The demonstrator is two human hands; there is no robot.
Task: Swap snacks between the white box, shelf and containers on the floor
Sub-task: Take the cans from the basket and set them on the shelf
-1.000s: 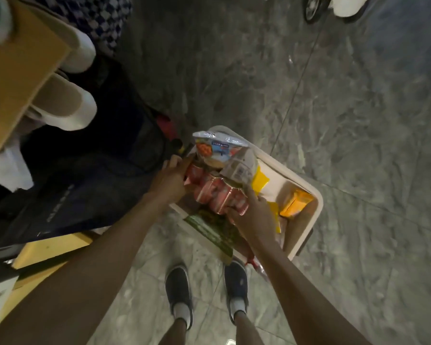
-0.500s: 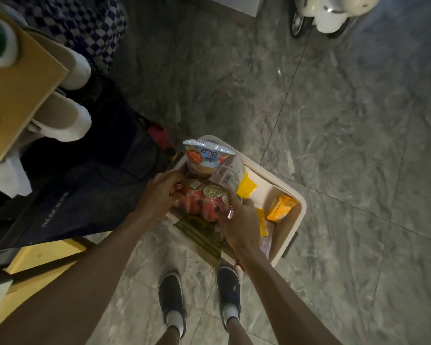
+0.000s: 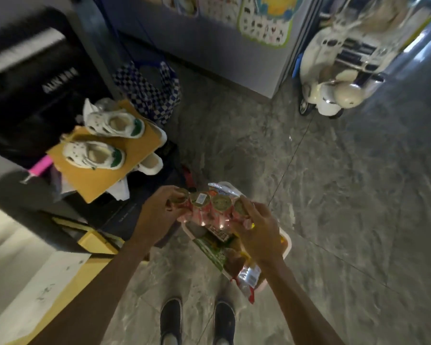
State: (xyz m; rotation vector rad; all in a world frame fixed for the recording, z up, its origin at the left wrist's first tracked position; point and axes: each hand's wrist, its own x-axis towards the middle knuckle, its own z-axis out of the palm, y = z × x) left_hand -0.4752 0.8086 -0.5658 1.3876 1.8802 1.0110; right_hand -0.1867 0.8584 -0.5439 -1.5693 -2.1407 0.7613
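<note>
A shrink-wrapped pack of cups (image 3: 210, 207), four small red pots in a row with greenish-gold lids facing up, is being held roughly level in the air by both hands. Its left end is being gripped by the left hand (image 3: 157, 215), whose fingers are curled round the outermost pot. Its right end is being gripped by the right hand (image 3: 256, 230), whose fingers are wrapped over the last lid and closed on the wrapping. The pack is being held directly above the white box (image 3: 288, 245), which is standing on the grey marbled floor (image 3: 346, 195) just ahead of the person's dark shoes (image 3: 171, 317). Much of the box is being hidden by the pack and the right hand, yet several snacks are being shown inside it. A green packet (image 3: 209, 253) is lying along the near left wall, and a red-and-clear packet (image 3: 246, 277) is poking out over the near rim. A pale bag (image 3: 220, 189) is standing at the far end, and a dark item with a barcode (image 3: 217, 234) is lying in the middle under the pack. What else is being kept in the box cannot be told. To the left, a pair of white sneakers (image 3: 112, 122) with green heels is being borne on a cardboard sheet (image 3: 135, 150) laid over dark, blurred clutter. A checkered bag (image 3: 147, 88) is leaning beyond it, and a cream toy scooter (image 3: 334, 95) is standing at the far right.
</note>
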